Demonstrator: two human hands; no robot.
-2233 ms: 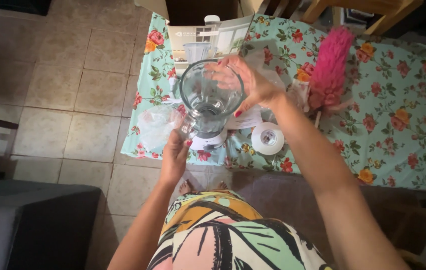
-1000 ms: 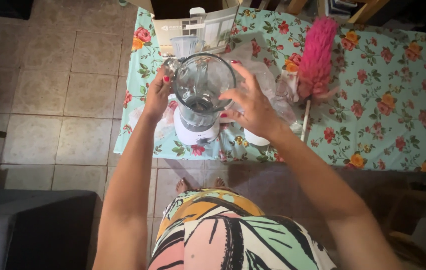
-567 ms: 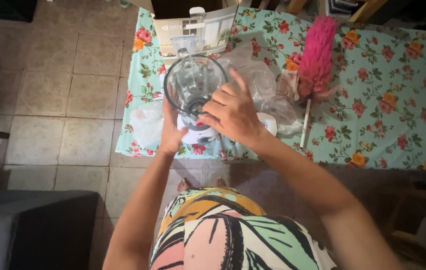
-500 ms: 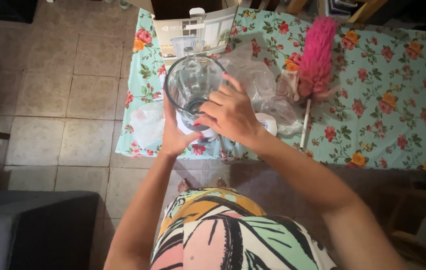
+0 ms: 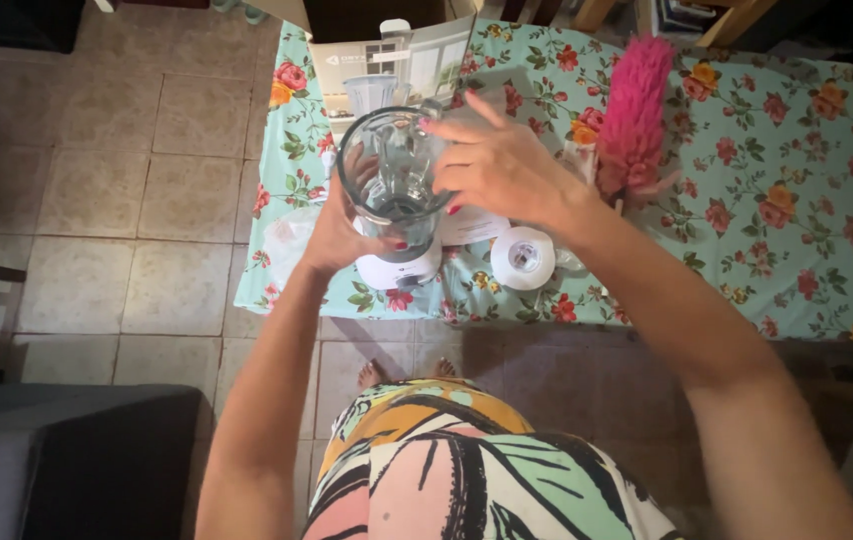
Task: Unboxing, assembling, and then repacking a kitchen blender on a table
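Observation:
A clear blender jar stands upright on its white base near the front edge of the floral-clothed table. My left hand wraps around the jar's left and lower side. At the jar's right rim my right hand grips it, fingers reaching over the top. The jar looks empty. A round white lid lies on the cloth just right of the base.
A pink fluffy duster lies on the table to the right. The blender's cardboard box stands behind the jar. Crumpled clear plastic lies at the table's left corner. Tiled floor lies left; a dark seat sits lower left.
My right hand has moved from the jar's lower front up to its right rim. The left hand stays around the jar, which still sits on its base.

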